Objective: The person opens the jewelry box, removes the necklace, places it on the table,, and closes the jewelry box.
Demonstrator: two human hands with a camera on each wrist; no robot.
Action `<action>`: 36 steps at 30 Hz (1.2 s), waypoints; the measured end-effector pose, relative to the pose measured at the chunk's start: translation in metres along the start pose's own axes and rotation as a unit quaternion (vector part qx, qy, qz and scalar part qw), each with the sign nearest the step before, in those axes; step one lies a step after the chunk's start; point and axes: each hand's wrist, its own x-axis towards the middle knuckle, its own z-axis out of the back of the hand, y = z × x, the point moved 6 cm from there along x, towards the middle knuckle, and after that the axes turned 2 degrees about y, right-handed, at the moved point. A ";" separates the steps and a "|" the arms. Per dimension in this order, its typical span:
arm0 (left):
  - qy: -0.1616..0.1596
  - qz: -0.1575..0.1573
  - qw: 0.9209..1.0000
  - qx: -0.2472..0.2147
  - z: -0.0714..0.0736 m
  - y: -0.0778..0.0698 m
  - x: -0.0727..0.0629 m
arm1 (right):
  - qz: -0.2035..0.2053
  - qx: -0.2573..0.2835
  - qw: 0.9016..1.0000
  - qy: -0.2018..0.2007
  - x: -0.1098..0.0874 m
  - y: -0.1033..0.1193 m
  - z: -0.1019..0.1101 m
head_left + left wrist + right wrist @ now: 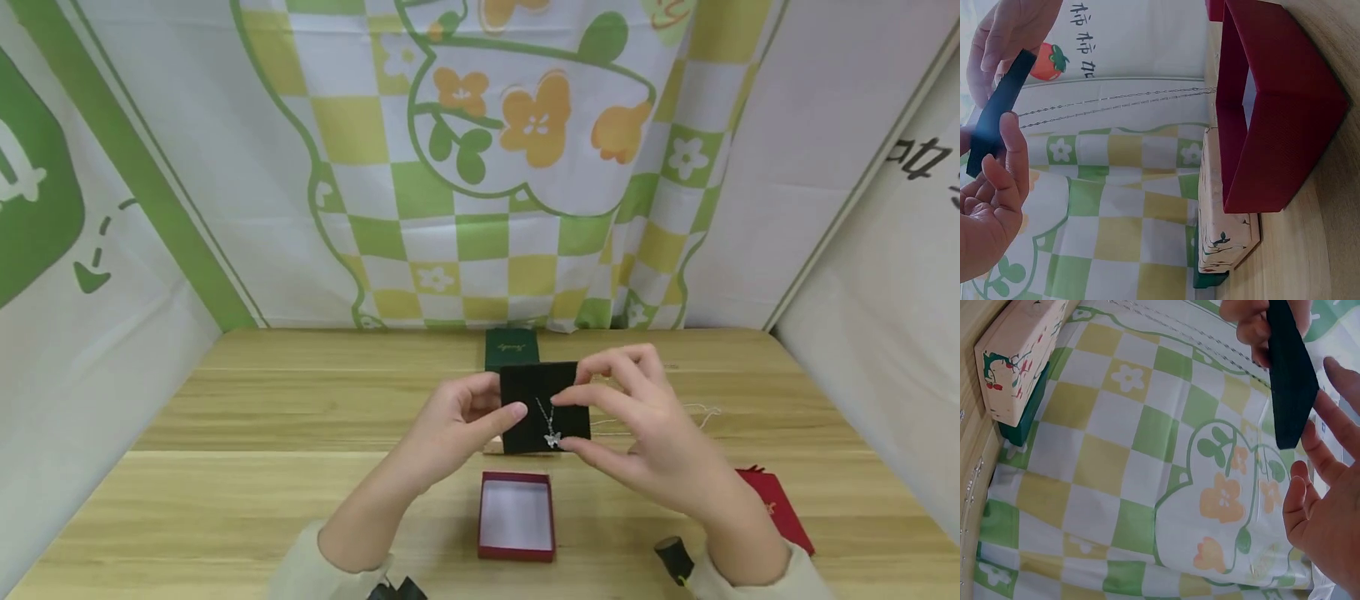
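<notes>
My left hand grips a black jewelry pad by its left edge, thumb on the front and fingers behind, tilted up above the table. A silver necklace with a butterfly pendant lies against the pad's front. At the pad's right side is my right hand, its index fingertip by the chain and its thumb tip beside the pendant, the two apart. In the left wrist view, two strands of chain hang below the pad. Under the hands, a red box base with a white inside sits on the table.
Behind the pad stand a dark green box and a pale floral box. A red pouch lies at the right, and a thin chain rests behind the right hand. Fabric walls enclose the wooden table.
</notes>
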 end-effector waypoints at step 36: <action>0.000 0.016 0.998 -0.055 0.002 0.012 0.005 | 0.073 -0.131 0.988 0.046 -0.001 0.015 -0.035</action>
